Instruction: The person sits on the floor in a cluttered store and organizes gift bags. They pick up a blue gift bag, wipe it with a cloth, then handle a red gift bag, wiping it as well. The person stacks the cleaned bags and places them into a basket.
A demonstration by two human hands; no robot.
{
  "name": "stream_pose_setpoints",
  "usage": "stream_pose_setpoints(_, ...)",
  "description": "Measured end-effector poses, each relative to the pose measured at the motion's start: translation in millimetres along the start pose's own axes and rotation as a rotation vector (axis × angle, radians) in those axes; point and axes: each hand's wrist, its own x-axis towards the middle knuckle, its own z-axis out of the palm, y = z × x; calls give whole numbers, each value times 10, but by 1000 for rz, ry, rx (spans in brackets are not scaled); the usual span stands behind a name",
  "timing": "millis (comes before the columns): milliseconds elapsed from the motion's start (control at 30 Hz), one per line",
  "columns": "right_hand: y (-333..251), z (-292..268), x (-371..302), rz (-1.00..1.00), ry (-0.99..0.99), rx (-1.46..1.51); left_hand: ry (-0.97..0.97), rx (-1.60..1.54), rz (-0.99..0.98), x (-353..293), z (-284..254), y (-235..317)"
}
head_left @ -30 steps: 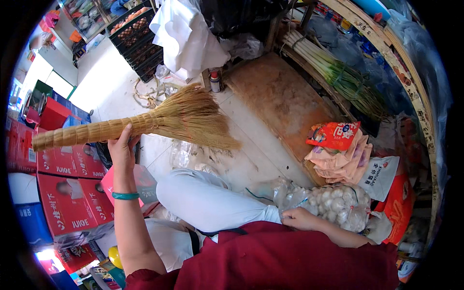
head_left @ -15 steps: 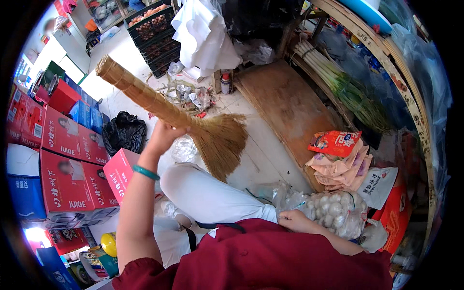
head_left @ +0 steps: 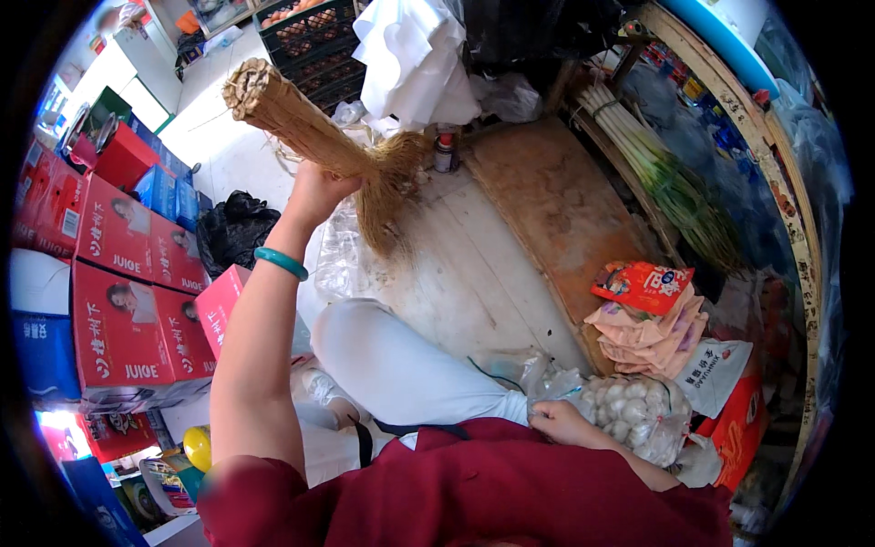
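A straw broom [head_left: 305, 118] is in my left hand [head_left: 321, 193], fingers wrapped round the handle just above where the bristles flare. The thick handle end tilts up toward the far left. Its bristles [head_left: 387, 210] hang over the pale tiled floor [head_left: 456, 264]; whether they touch it I cannot tell. A green bangle [head_left: 282, 263] circles my left wrist. My right hand [head_left: 558, 423] is closed at my thigh, where the white trouser leg [head_left: 410, 365] gathers toward its fingers. Beside it lies a clear bag of white garlic bulbs [head_left: 629, 410].
Red cartons [head_left: 123, 319] stack up on the left, near a black plastic bag [head_left: 235, 232]. Dark crates [head_left: 314, 55] stand at the back. A brown board [head_left: 556, 210] lies right of the floor, below leeks [head_left: 656, 164] on a wooden shelf. A spray can [head_left: 445, 150] stands beyond the bristles.
My left hand has lifted the broom and moved it away from me, its bristles swinging farther off. The broom now hides most of the litter behind it. My right hand stays at my thigh.
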Motion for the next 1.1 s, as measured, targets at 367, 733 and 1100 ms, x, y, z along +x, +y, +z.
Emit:
stream_pose_setpoints(367,179,-9,-142,-26,64,-2,167,-44,127,-1016,-703,1113)
stream_pose_setpoints(733,276,-166,-350,6,34,-1,657,-236,-42,-2467,-1369,1286)
stream_pose_setpoints(1100,522,-123,-166,16,64,-60,1044,-324,36,-3122,-1777,1107)
